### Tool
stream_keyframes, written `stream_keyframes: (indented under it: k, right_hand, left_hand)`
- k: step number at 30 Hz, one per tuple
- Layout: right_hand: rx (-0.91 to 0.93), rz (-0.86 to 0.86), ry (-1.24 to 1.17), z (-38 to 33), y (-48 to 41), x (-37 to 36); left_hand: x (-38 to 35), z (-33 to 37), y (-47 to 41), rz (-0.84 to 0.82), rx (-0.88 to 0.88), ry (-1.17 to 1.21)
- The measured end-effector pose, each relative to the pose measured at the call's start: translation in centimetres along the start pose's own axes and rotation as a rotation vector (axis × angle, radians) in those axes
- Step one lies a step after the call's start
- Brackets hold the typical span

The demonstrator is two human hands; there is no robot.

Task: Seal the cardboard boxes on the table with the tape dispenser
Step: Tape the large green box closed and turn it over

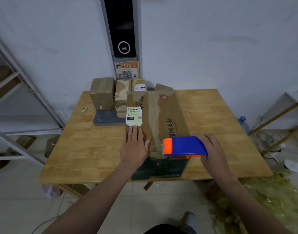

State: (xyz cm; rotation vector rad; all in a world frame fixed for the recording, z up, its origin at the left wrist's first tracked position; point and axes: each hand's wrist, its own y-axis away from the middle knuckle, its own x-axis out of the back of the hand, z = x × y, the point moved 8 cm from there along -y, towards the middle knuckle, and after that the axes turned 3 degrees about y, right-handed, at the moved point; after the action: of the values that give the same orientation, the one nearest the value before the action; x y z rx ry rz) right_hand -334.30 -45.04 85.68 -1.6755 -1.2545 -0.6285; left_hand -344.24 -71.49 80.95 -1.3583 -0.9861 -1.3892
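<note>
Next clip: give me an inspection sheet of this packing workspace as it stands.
Surface: wooden table, bare wood around the boxes.
Job's things: large cardboard box lying flat mid-table; blue-and-orange tape dispenser over its near end; smaller boxes standing behind.
Clutter: grey slab at the foot of the smaller boxes; small pale object beside it.
Hands: left hand flat on the large cardboard box; right hand grips the tape dispenser.
Cables: black cable on the floor, right; white cord on the floor, near left.
Surroundings: metal shelving left; dark wall terminal with a QR poster; water bottle right.
</note>
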Motion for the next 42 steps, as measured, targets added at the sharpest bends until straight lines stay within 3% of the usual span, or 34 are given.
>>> stream_keyframes:
  k: [9,20,30,36,42]
  right_hand:
    - [0.016,-0.050,-0.008,0.2,-0.2,-0.2]
    - [0.095,-0.095,0.034,0.2,-0.7,0.1]
    - [0.009,-0.140,0.064,7.1,-0.9,2.0]
    - [0.021,-0.169,0.042,7.6,-1.4,1.6]
    - [0.010,-0.200,0.000,8.5,-1.4,1.0]
  left_hand:
    - [0.0,1.0,-0.8,-0.004,0.104,0.123]
    - [-0.5,0.4,-0.8,-0.005,0.062,0.070]
    - [-0.2,0.6,-0.7,-0.001,0.071,0.067]
    - [-0.1,0.9,-0.6,0.006,0.080,0.063]
    - [0.5,4.5,-1.4,-0.051,0.028,0.188]
